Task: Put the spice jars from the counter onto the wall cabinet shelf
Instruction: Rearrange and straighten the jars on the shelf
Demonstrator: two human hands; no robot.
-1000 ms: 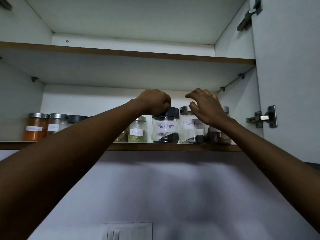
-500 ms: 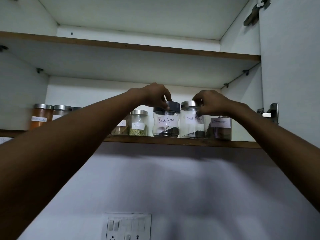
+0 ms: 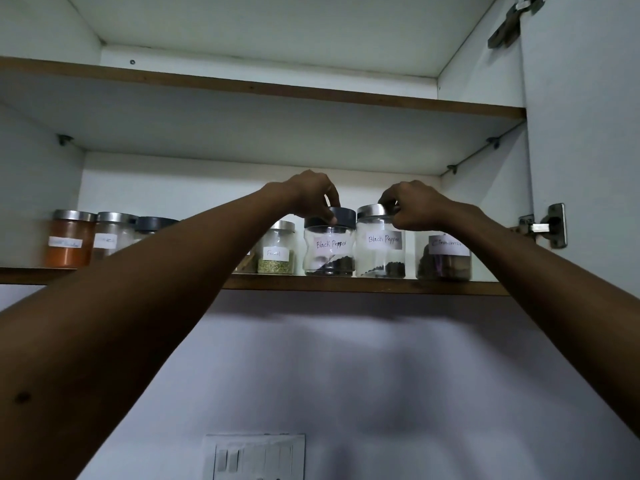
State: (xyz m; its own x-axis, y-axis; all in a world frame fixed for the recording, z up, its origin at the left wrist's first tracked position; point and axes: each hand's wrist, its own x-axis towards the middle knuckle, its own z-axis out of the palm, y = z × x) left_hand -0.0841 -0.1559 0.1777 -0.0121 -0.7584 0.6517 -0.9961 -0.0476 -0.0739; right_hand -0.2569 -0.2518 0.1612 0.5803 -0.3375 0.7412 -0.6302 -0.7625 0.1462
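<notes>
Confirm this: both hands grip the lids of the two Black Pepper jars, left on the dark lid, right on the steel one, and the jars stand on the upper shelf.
Wrong shelf. The head view shows both Black Pepper jars standing on the lower shelf, not the upper. The rest holds: the left hand grips the dark lid, the right hand the steel lid.

Dim, cool-toned frame, light weak and even. Cabinet interior [image 3: 242,133] flat grey; soft blurry shadows spread over the wall [image 3: 346,358] under the shelf [image 3: 346,285]. Forearms [image 3: 138,306] very dark, underexposed. Centre jar labels [image 3: 330,244] readable, labels on the left jars [image 3: 71,242] smeared. Switch plate [image 3: 254,457] at bottom centre soft. Wide-angle bending along the door [image 3: 581,133] at right edge
</notes>
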